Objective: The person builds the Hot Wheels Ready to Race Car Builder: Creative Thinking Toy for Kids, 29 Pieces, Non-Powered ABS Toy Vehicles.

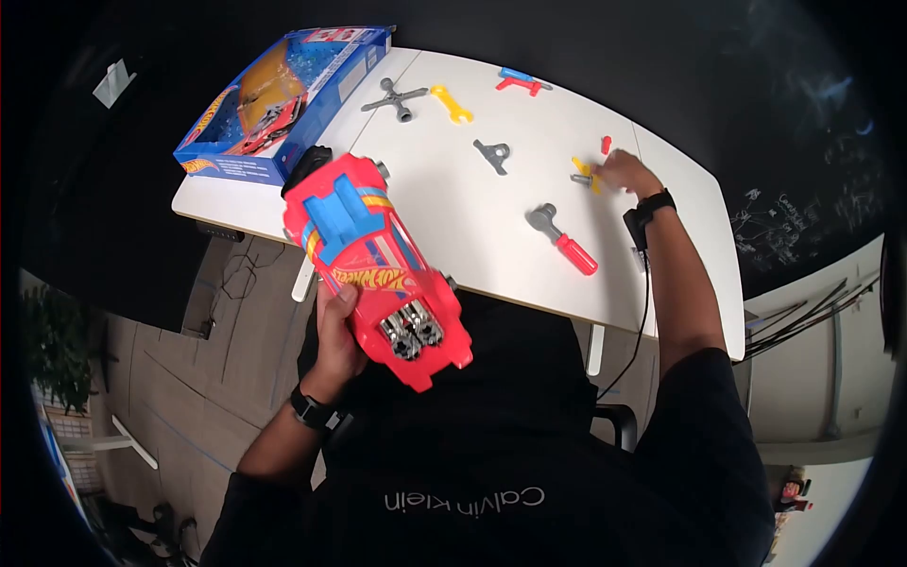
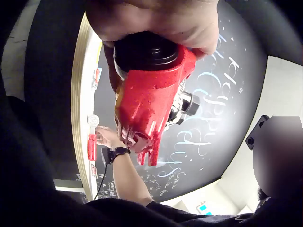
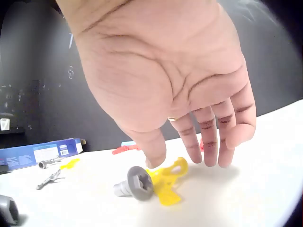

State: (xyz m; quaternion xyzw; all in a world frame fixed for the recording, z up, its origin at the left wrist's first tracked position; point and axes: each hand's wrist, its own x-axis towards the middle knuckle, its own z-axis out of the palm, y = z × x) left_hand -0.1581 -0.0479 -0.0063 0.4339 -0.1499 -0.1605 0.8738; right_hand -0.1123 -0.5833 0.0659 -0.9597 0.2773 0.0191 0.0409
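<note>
My left hand [image 1: 335,345] grips a red toy car [image 1: 430,295] with blue and yellow trim and a silver engine, held off the near edge of the table. In the left wrist view, the fingers wrap the car's body beside a black wheel [image 2: 147,51]. Over the table's right part, my right hand [image 1: 631,173] reaches down, fingers extended and nothing in its grasp. Just below its thumb and fingertips, in the right wrist view, lie a yellow plastic piece [image 3: 169,187] and a grey toy screw [image 3: 140,183]. A small red piece [image 1: 606,145] lies beyond them.
The white table [image 1: 453,217] holds a red-handled toy tool [image 1: 573,253], a grey bracket-like piece [image 1: 494,156], a yellow wrench [image 1: 452,104], a grey cross-shaped lug wrench [image 1: 395,100] and a red-and-blue piece [image 1: 522,82]. An open blue toy box [image 1: 236,166] stands at the far left.
</note>
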